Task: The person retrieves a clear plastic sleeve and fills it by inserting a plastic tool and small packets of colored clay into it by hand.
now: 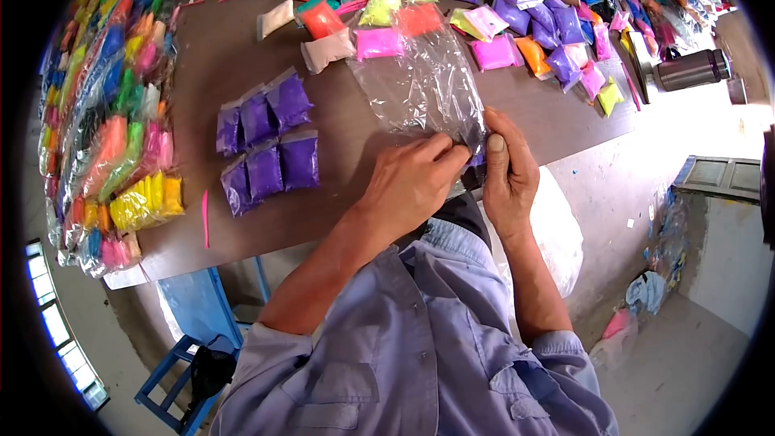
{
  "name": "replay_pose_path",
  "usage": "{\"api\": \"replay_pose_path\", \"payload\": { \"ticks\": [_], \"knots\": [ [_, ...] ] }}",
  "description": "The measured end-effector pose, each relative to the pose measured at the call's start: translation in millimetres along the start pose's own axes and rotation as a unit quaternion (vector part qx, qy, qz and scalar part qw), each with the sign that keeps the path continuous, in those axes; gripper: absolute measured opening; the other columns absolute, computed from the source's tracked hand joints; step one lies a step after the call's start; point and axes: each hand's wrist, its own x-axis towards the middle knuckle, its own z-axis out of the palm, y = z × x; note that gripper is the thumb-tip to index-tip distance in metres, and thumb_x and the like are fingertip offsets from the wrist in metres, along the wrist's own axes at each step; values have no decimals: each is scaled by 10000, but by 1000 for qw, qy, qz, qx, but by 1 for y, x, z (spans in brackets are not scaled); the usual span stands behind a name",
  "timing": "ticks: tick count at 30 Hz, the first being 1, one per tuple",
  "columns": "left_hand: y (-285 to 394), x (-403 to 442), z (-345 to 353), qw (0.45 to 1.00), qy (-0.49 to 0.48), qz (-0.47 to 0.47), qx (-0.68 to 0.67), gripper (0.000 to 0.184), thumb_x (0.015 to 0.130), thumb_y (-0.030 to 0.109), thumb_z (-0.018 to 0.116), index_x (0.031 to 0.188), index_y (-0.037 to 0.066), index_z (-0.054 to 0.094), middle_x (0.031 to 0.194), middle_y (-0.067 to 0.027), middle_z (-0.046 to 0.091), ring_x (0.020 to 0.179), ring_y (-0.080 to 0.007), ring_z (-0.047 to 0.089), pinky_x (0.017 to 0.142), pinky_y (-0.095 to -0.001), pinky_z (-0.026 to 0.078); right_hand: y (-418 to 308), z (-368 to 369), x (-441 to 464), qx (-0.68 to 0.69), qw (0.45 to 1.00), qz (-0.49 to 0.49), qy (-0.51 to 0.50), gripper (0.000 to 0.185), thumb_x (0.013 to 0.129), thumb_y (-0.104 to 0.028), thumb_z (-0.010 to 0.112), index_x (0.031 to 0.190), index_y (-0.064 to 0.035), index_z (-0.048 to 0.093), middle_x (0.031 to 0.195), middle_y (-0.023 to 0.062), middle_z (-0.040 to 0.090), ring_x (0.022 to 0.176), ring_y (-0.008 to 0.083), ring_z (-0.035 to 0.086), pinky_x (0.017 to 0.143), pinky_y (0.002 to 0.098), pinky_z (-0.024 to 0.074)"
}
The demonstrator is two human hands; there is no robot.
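The left hand [412,178] had its thumb and fingers pinched together on the near end of a clear plastic bag [424,81], over the near edge of the worktop [347,125]. The right hand [511,169] gripped the same end at its right side, thumb against bent fingers. A little purple showed between the hands (whether it was inside the bag, I could not tell). The bag stretched away from them across the middle of the worktop, wrinkled and shiny, its far end among small coloured packets.

Left of the bag, well apart from it, six purple packets [263,168] lay flat in two rows of three. Nearer the front edge was a thin pink stick [205,220]. Along the left edge were heaped clear bags of coloured packets [121,145], with yellow ones at the near end.

Toward the far edge spread a loose pile of coloured packets [508,12], the purple ones mostly to the right. A metal flask [693,70] lay on its side by the far right corner. Below the front edge, a white plastic bag [553,230] hung or stood beside the right forearm, and a blue stool [182,375] stood at the lower left.
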Motion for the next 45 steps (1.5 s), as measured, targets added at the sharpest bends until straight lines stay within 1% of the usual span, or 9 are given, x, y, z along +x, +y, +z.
{"api": "replay_pose_path", "payload": {
  "ticks": [13, 19, 20, 24, 28, 30, 36, 43, 45],
  "knots": [
    [-4, -5, -3, 998, 37, 31, -34, 180, 887, 38, 710, 1061, 61, 750, 966, -96, 724, 920, -310, 714, 793, -429, 582, -10, 21, -3, 63, 996, 51, 42, 238, 1095, -74, 616, 1280, 26, 728, 1227, 162, 769, 1148, 249, 725, 1008, 353, 537],
    [-6, -12, 2, 1000, 16, 27, -3, 299, 888, 75, 695, 1186, 59, 715, 1079, -85, 728, 1027, -295, 704, 848, -440, 595, -6, 22, -6, -16, 998, 44, 42, 222, 1080, -55, 629, 1256, 16, 745, 1191, 158, 774, 1112, 254, 732, 993, 365, 546],
    [-6, -11, 1, 998, 45, 45, -9, 238, 901, 73, 742, 1136, 41, 722, 1033, -107, 728, 947, -301, 718, 789, -433, 600, -6, 24, -5, -3, 998, 47, 45, 215, 1075, -59, 643, 1246, 9, 752, 1174, 156, 776, 1089, 254, 734, 981, 366, 550],
    [2, -25, -28, 996, 79, 34, 5, 261, 914, 104, 777, 1164, 44, 732, 1068, -112, 754, 976, -314, 735, 816, -404, 619, -5, 25, -5, -14, 997, 47, 52, 217, 1081, -84, 653, 1247, 7, 759, 1170, 142, 781, 1090, 241, 735, 976, 357, 553],
    [-16, -56, -78, 973, 140, -164, 78, 190, 930, 92, 794, 1112, 44, 768, 1109, -127, 763, 929, -351, 755, 796, -364, 623, -5, 26, -6, -13, 997, 57, 56, 209, 1076, -82, 656, 1229, 11, 764, 1179, 146, 783, 1099, 238, 737, 986, 352, 551],
    [-34, -70, -97, 958, 100, -209, 168, 196, 951, 179, 781, 1105, 60, 758, 1180, -100, 749, 932, -346, 756, 807, -432, 614, -5, 26, -6, -12, 997, 51, 58, 206, 1074, -78, 657, 1226, 12, 763, 1182, 145, 783, 1098, 235, 737, 987, 351, 551],
    [-44, -69, -107, 944, 54, -193, 261, 266, 935, 199, 769, 1159, 58, 746, 1217, -108, 743, 962, -372, 750, 841, -486, 598, -5, 25, -4, -4, 998, 25, 61, 200, 1057, -49, 661, 1219, 13, 760, 1180, 142, 782, 1099, 227, 737, 985, 341, 548],
    [-44, -63, -118, 953, 27, -200, 226, 332, 898, 194, 787, 1197, 58, 738, 1162, -106, 727, 937, -382, 739, 836, -488, 592, -7, 26, -3, 19, 997, 19, 67, 196, 1038, -22, 665, 1207, 3, 760, 1170, 132, 783, 1082, 218, 739, 960, 338, 554],
    [-33, -59, -129, 963, 15, -235, 128, 323, 853, 110, 834, 1157, 49, 743, 1038, -79, 713, 805, -262, 737, 725, -366, 584, -8, 26, -3, 21, 997, 21, 65, 193, 1037, -22, 667, 1204, 1, 761, 1168, 130, 784, 1076, 217, 739, 954, 336, 554]
  ]
}}
